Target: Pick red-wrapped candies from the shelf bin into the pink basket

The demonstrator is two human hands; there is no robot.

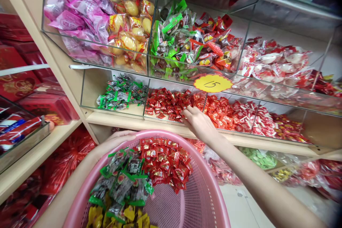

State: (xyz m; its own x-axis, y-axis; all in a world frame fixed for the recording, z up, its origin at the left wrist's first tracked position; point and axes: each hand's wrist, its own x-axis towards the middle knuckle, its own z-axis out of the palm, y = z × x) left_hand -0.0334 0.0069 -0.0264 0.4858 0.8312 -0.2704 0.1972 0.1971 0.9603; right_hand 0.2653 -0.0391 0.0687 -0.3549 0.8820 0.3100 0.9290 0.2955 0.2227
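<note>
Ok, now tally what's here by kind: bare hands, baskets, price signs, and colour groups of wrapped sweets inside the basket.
Hands: 2 (left hand, right hand)
Baskets: 1 (pink basket)
Price signs: 1 (yellow sign)
Sweet groups in the basket: 3 (red sweets, green-wrapped sweets, yellow sweets)
Total: 7

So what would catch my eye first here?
Probably the big pink basket at the bottom, holding green-and-clear, red and yellow wrapped candies. Next, the yellow scalloped sign reading 15, on the shelf front above the right hand.
</note>
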